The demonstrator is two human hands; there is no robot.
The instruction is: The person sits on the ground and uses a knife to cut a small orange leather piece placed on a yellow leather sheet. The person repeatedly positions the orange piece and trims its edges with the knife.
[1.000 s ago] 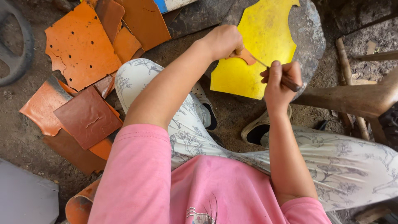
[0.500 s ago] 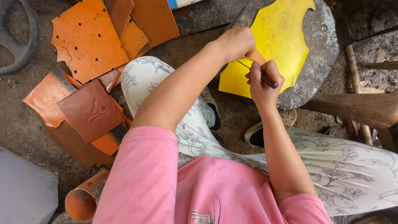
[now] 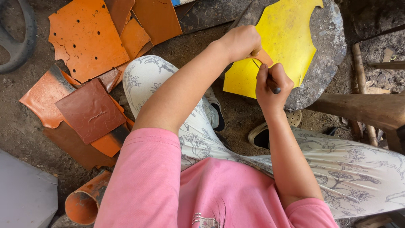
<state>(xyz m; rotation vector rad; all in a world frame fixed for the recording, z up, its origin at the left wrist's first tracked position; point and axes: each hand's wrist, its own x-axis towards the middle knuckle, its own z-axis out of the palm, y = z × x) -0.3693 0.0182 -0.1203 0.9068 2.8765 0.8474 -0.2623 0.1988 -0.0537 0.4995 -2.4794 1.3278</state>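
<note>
A yellow leather sheet (image 3: 283, 40) with a jagged cut outline lies on a round grey stone slab (image 3: 329, 55). My left hand (image 3: 241, 42) presses a small tan template piece (image 3: 264, 56) against the sheet's left edge. My right hand (image 3: 273, 84) grips a thin dark-handled marking tool (image 3: 270, 81), its fine tip touching the sheet beside the template. Both forearms reach forward over my knees in patterned white trousers.
Orange and brown leather pieces (image 3: 90, 40) lie piled on the dirt floor at left, one punched with holes. A rolled orange piece (image 3: 84, 202) sits lower left beside a grey slab (image 3: 25, 194). A wooden stool leg (image 3: 363, 109) is at right. My shoes (image 3: 215, 112) rest below the stone.
My right hand with the tool has drawn closer to the left hand and the template. The view has shifted slightly.
</note>
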